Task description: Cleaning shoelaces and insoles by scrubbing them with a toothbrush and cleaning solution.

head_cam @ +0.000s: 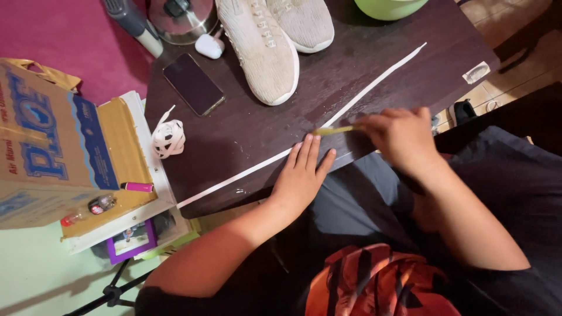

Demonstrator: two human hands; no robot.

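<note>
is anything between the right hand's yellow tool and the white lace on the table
Nothing visible. The right hand holds the thin yellow tool with its tip right at the long flat white shoelace on the dark wooden table. The left hand lies flat on the shoelace just beside the tip, not across it.

Two beige sneakers (275, 41) are set at twelve o'clock on the dark table (246, 126). A phone (193, 83) is laid at ten o'clock, a rolled white lace (169, 138) below it, a cardboard box (44, 140) at nine o'clock.
</note>
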